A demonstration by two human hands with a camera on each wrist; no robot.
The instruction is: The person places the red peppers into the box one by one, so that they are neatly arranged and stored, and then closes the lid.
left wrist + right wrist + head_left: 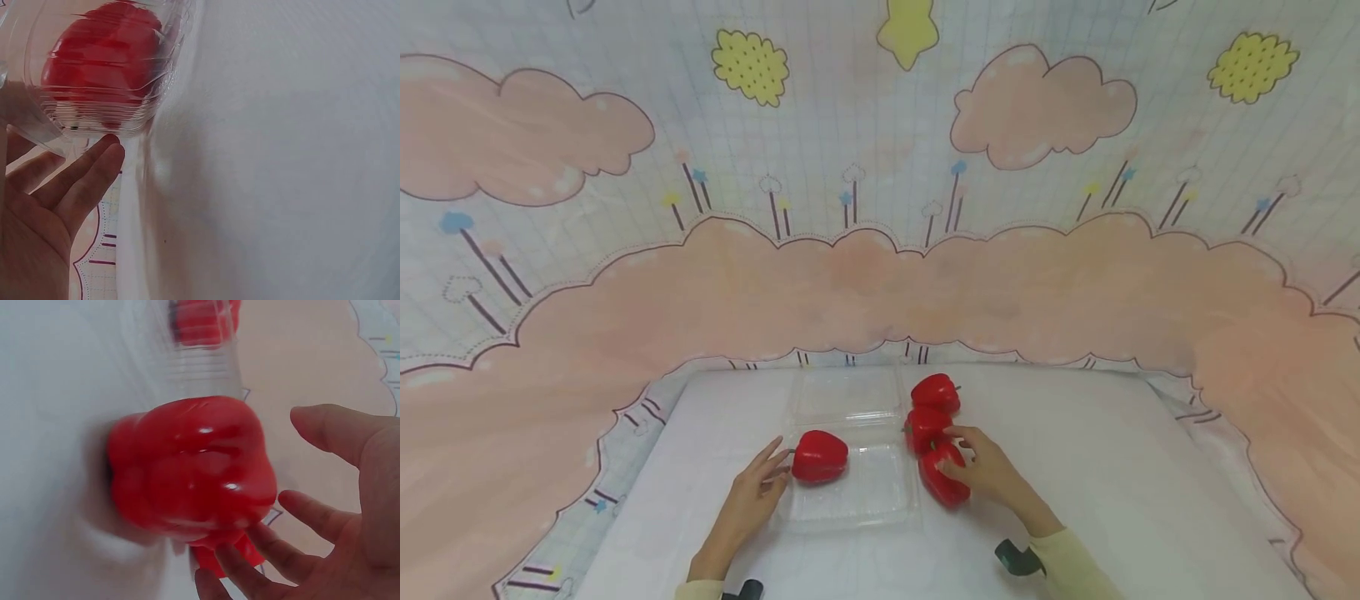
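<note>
A red bell pepper (pixel 820 458) lies on its side in the left part of a clear plastic clamshell box (pixel 880 496), whose lid (pixel 850 396) is folded back. My left hand (pixel 756 492) is at the box's left side, fingers loosely extended; in the left wrist view its fingertips reach the ridged wall, with the pepper seen through it. Right of the box, three more red peppers stand in a row: far (pixel 936 393), middle (pixel 925 427) and near (pixel 943 479). My right hand (pixel 992 471) is spread beside the near pepper; the right wrist view shows the thumb apart from it.
A white cloth covers the table (pixel 1075 467). Behind and around it hangs a printed curtain (pixel 880 292) with pink clouds. Dark straps (pixel 1018 558) sit at the wrists, by pale yellow sleeves (pixel 1075 567).
</note>
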